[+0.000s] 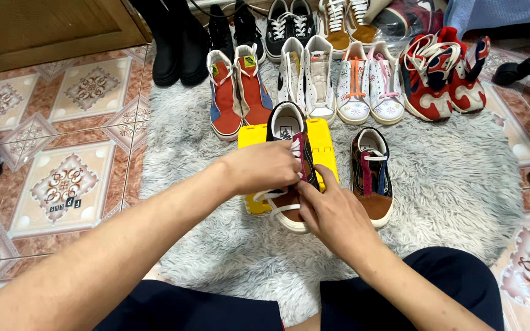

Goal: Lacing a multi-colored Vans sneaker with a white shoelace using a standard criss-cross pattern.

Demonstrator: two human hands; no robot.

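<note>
**Ana:** Head view first: what did the hands have?

**Ben:** Both were on the brown sneaker (291, 184) at the picture's centre, resting across the yellow stand (321, 142) on the grey shaggy rug (455, 184). The left hand (265, 167) was clenched over the laces and tongue; the right hand (332, 211), at five o'clock from it, pinched a white lace (277, 209) near the toe.

**Ana:** And round about?

**Ben:** Its mate (372, 175) stood at three o'clock, just beside the stand. At twelve o'clock ran a row: red-and-blue high-tops (238, 92), white high-tops (307, 76), flowered sneakers (369, 89), red-and-white trainers (440, 76).

**Ana:** Risks?

**Ben:** In my judgement, a hard tug on the lace could have tipped the shoe off the narrow stand or knocked its mate over, and a loose pinch might have let the lace slip.
</note>
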